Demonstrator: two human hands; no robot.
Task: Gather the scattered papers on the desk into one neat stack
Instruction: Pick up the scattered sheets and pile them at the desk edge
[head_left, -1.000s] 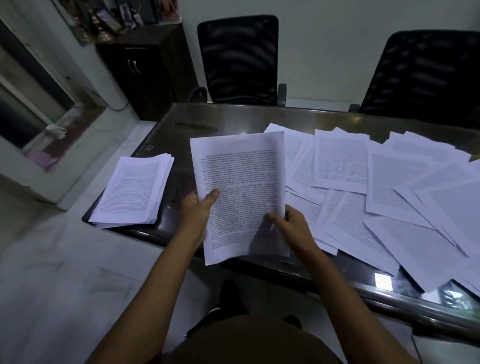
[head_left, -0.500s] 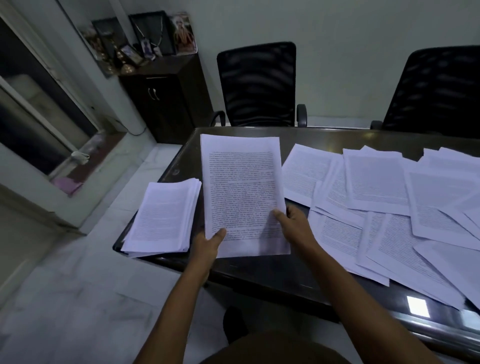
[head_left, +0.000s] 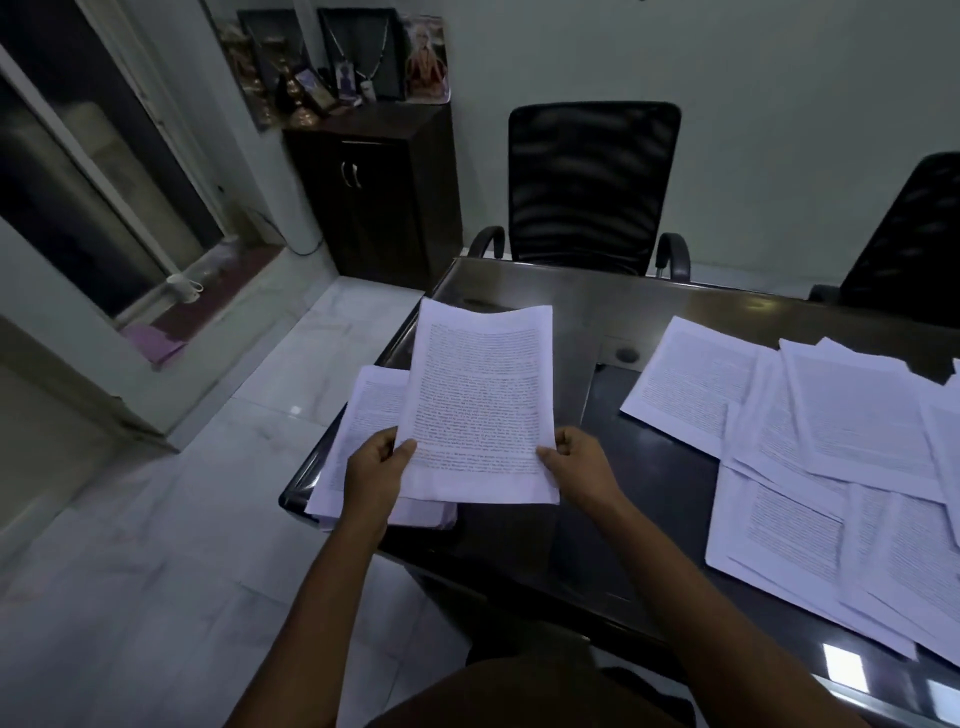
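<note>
Risked a skewed landing: bundle of white printed sheets (head_left: 480, 405) held tilted over the squared stack of white printed pages (head_left: 363, 415) at the left corner of the dark glossy table (head_left: 597, 322), top edge already sagging. Could have slid off that corner stack toward the pale marble floor (head_left: 156, 545) if let go unevenly, since the pile sat close to the table's edge. Left hand (head_left: 376, 478) closed on the bundle's lower left corner, thumb on top; right hand (head_left: 582, 467) pinched shut on the lower right corner. Bundle rose up and away from both hands, partly covering the stack. Loose white printed papers (head_left: 831, 457) lay overlapped well apart to the right, not yet gathered.
</note>
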